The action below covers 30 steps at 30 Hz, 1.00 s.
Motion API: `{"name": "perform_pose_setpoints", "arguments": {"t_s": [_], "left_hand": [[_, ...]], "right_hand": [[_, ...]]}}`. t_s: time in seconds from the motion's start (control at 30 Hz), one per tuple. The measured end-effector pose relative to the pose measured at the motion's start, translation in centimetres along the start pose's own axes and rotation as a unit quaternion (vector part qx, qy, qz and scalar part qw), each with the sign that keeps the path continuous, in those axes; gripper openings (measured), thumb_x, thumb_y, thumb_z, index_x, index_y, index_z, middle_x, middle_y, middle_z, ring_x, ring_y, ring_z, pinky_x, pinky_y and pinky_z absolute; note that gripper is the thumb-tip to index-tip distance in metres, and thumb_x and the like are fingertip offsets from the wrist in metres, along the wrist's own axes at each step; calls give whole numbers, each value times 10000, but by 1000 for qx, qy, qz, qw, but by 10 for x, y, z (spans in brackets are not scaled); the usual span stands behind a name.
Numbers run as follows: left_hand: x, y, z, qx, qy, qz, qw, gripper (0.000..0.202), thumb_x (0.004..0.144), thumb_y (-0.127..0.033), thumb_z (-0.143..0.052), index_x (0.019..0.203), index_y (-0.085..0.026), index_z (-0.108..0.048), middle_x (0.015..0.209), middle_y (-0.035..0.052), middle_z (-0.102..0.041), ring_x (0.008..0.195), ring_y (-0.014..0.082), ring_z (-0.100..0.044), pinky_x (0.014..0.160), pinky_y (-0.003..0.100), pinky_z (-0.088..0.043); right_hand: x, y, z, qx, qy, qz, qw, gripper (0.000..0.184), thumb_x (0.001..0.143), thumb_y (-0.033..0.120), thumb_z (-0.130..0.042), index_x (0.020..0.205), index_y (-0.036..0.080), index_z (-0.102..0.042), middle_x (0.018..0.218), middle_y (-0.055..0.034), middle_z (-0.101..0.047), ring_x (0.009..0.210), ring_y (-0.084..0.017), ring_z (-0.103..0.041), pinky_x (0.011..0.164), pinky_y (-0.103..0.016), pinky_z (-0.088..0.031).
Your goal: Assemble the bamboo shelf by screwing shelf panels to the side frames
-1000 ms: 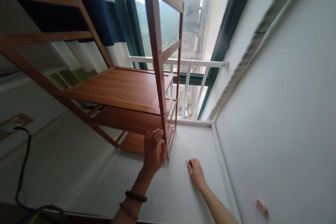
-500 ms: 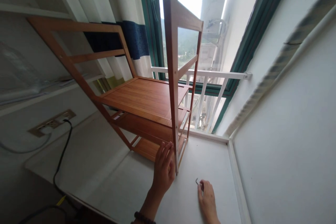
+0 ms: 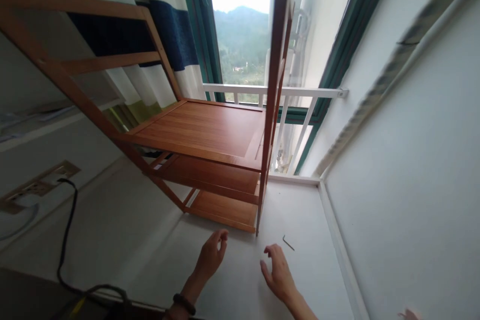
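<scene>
The wooden shelf rack (image 3: pixel 202 132) stands on the white surface, its several shelves joined by tall slatted side frames. Just in front of its lowest shelf is my left hand (image 3: pixel 211 256), fingers curved with a gap to the thumb; nothing is in it and it is apart from the wood. My right hand (image 3: pixel 279 271) hovers to the right of it, also with nothing in it, thumb and fingers spread. A small L-shaped hex key (image 3: pixel 288 243) lies on the white surface, right beside my right fingertips and not touching them.
Behind the rack are a white railing (image 3: pixel 315 92) and a green-framed window. A white wall (image 3: pixel 408 170) bounds the right side. On the left are a wall socket (image 3: pixel 39 187) and a black cable (image 3: pixel 66 245). A small pinkish shape (image 3: pixel 408 314) at the bottom right is unclear.
My right hand has let go of the hex key and moved left. My left hand has come off the rack's upright and down toward me. The view has shifted closer, and the rack's angle looks different.
</scene>
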State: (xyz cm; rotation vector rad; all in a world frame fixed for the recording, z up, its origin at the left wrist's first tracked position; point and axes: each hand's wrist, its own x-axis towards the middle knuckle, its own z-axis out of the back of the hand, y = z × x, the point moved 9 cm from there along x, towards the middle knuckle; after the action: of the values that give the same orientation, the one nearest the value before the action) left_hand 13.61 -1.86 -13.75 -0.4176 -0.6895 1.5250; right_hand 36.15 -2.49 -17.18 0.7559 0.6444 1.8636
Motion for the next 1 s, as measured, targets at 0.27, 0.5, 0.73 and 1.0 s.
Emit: {"name": "perform_pose_setpoints", "arguments": {"t_s": [0.27, 0.5, 0.73, 1.0], "left_hand": [[0, 160, 53, 63, -47, 79, 994, 271, 733, -82, -412, 914, -177, -590, 934, 62, -597, 937, 205, -575, 887, 354, -453], [3, 249, 134, 203, -87, 150, 964, 280, 796, -158, -439, 1022, -165, -604, 1108, 111, -539, 1036, 253, -493, 879, 384, -383], [47, 285, 156, 257, -4, 138, 957, 271, 828, -188, -407, 1016, -162, -601, 1136, 118, -526, 1057, 255, -468, 888, 398, -337], [141, 280, 124, 244, 105, 49, 963, 389, 776, -47, -398, 1077, -188, -599, 1168, 72, -561, 1051, 185, -508, 893, 299, -369]], "right_hand": [[36, 47, -119, -107, 99, -22, 989, 126, 787, 108, -433, 743, 187, -522, 775, -41, -596, 758, -183, -546, 682, -265, -395], [94, 115, -204, -228, 132, -33, 964, 189, 861, 182, -397, 796, 173, -575, 790, -69, -650, 781, -203, -591, 668, -263, -375], [120, 145, -250, -280, 224, -45, 932, 369, 909, 255, -316, 827, 163, -665, 835, -119, -699, 811, -232, -649, 691, -295, -418], [160, 143, -258, -301, 285, -77, 907, 495, 871, 448, -377, 743, 157, -756, 761, -164, -714, 754, -282, -688, 618, -300, -481]]}}
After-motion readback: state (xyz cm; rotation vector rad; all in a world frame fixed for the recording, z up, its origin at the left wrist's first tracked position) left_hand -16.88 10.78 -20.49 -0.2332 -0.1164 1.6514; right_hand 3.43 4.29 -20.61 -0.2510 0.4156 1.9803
